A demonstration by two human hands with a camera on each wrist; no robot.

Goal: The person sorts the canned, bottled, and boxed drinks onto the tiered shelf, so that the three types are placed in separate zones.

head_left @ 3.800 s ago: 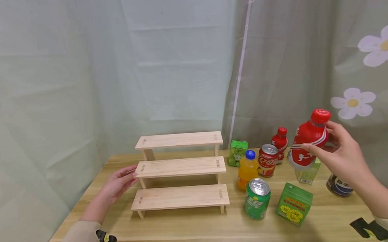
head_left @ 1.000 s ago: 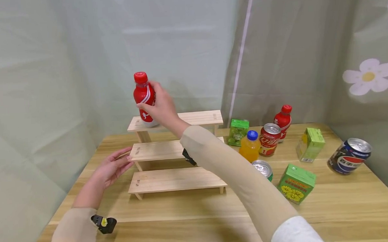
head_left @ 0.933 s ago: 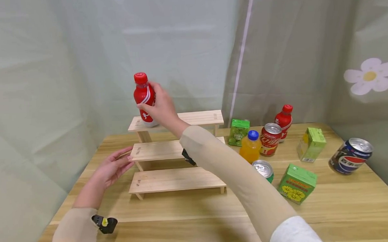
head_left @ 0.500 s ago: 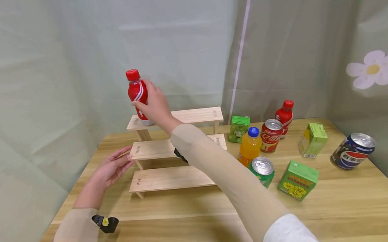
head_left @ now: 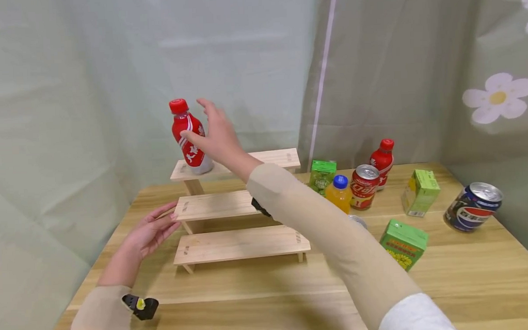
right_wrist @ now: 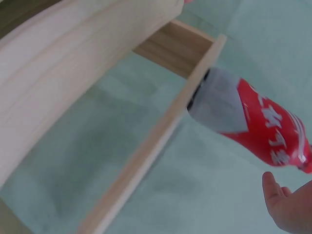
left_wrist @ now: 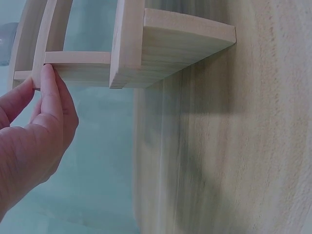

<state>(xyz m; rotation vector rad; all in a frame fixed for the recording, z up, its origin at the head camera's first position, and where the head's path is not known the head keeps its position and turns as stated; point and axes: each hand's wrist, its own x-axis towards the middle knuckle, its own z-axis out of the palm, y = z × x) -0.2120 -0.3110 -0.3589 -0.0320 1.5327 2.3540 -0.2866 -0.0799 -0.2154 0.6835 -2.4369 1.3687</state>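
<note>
A red-and-white bottle (head_left: 192,149) with a red cap stands at the left end of the top tier of the three-tier wooden display shelf (head_left: 242,243), leaning slightly in the head view. Beside it, my right hand (head_left: 221,137) has its fingers and thumb spread. In the right wrist view a gap shows between that hand (right_wrist: 291,207) and the bottle (right_wrist: 253,119); the bottle's base is at the shelf board. My left hand (head_left: 150,232) pinches the left end of the middle tier between thumb and fingers, which the left wrist view shows closely (left_wrist: 41,126).
Right of the shelf stand a green carton (head_left: 322,175), an orange drink bottle (head_left: 339,197), a red can (head_left: 364,186) and another red bottle (head_left: 382,160). Farther right are a light green carton (head_left: 420,193), a dark blue can (head_left: 472,208) and a green box (head_left: 404,242). My right sleeve mostly covers another can.
My right hand brought the red bottle from the right side over to the top tier, then let go; its fingers have spread away from it. My left hand keeps its place on the shelf.
</note>
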